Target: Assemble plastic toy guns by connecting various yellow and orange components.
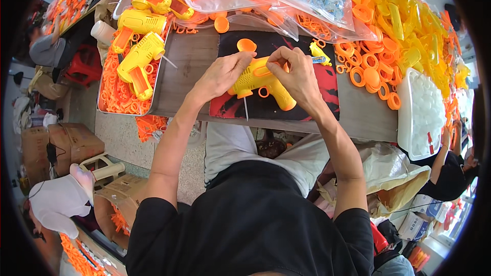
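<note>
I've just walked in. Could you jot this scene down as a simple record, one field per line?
Left hand: at the upper left of a yellow pistol-shaped body, its grip partly hidden; left hand
Right hand: over the body, thumb and finger bent together; right hand
Under the body: red-and-black mat
Beyond the left fingertips: orange round cup
On the left: metal tray of orange parts and yellow bodies
On the right: white tub
Far right: heap of yellow parts
Unclear: anything pinched by the right hand
</note>
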`<control>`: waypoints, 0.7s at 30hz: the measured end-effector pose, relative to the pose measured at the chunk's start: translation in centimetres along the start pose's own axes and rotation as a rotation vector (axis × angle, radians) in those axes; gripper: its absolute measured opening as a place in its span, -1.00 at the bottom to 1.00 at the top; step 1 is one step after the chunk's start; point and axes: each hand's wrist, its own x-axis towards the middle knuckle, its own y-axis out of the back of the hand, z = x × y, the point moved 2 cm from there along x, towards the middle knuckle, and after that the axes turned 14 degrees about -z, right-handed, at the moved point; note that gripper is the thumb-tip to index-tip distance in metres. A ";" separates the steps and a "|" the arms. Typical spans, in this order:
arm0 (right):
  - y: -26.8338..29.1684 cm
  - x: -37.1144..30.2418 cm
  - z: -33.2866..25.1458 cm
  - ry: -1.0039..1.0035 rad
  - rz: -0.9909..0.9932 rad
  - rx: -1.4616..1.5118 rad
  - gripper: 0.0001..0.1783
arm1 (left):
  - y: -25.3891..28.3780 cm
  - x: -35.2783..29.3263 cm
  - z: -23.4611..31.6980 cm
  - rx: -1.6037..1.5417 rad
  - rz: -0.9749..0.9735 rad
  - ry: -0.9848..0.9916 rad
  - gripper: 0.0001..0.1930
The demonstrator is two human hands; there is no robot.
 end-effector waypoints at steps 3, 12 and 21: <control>-0.3 -0.1 0.4 -0.066 -0.019 -0.015 -0.90 | 0.0 0.7 0.4 0.081 -0.071 0.086 -0.50; 2.7 -2.7 4.8 -0.103 0.451 -0.216 -0.85 | -0.3 1.3 -0.5 0.014 -0.091 0.070 -0.49; 3.9 -3.3 11.3 -0.274 0.378 -0.475 -0.81 | -0.5 2.3 0.2 0.238 -0.028 -0.020 -0.55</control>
